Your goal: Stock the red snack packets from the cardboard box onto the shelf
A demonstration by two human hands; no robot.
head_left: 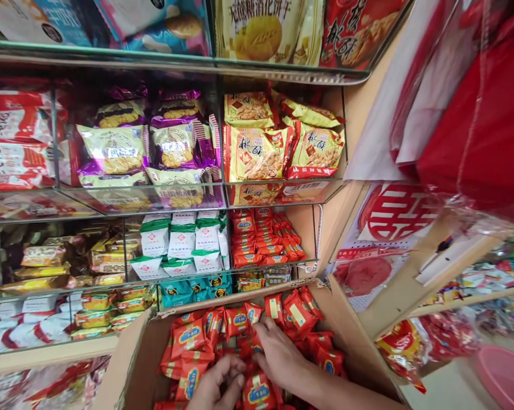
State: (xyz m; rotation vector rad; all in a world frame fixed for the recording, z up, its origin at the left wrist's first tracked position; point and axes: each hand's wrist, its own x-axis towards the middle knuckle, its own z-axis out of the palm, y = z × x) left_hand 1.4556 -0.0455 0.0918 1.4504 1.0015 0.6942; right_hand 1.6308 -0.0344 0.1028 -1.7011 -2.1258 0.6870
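Small red snack packets [191, 336] with blue-and-gold labels fill an open cardboard box [355, 341] at the bottom of the head view. My left hand [220, 381] is over the packets at the front of the box, its fingers curled in towards the thumb. What it holds, if anything, is hidden. My right hand [280, 356] reaches in from the lower right. Its fingers and thumb close around a red packet among the others, with the fingertips partly hidden. The two hands are close together but apart.
Behind the box, shelves with clear dividers hold matching red packets [261, 239], white-and-green packets [182, 242], yellow-and-red biscuit packs [259, 151] and purple-and-cream packs [114, 148]. A red plastic bag [479, 114] hangs at the right. A pink basin [505, 376] stands lower right.
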